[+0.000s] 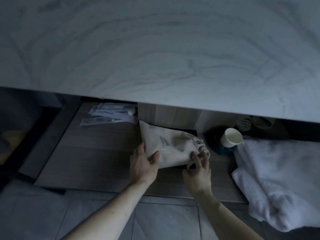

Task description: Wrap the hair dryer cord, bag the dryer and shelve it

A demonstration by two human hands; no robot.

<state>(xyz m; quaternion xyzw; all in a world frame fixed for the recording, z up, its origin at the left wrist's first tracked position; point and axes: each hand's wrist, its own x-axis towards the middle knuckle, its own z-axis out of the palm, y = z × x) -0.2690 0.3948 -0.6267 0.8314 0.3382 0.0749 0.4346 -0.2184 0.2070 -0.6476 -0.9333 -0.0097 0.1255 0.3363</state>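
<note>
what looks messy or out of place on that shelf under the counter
The white paper cup lies tipped on its side beside the cloth bag, nothing visibly spilled. The white towels are rumpled and hang over the wooden shelf's front edge. Packets at the back lie loosely scattered. The bag sits askew, with both hands on it.

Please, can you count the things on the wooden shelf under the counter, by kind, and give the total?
Cloth bag, touched by left hand and right hand: 1
Paper cup: 1
White towels: 1 pile; the number of towels cannot be told
Sachets: about 3, partly hidden
Total: about 6
</note>
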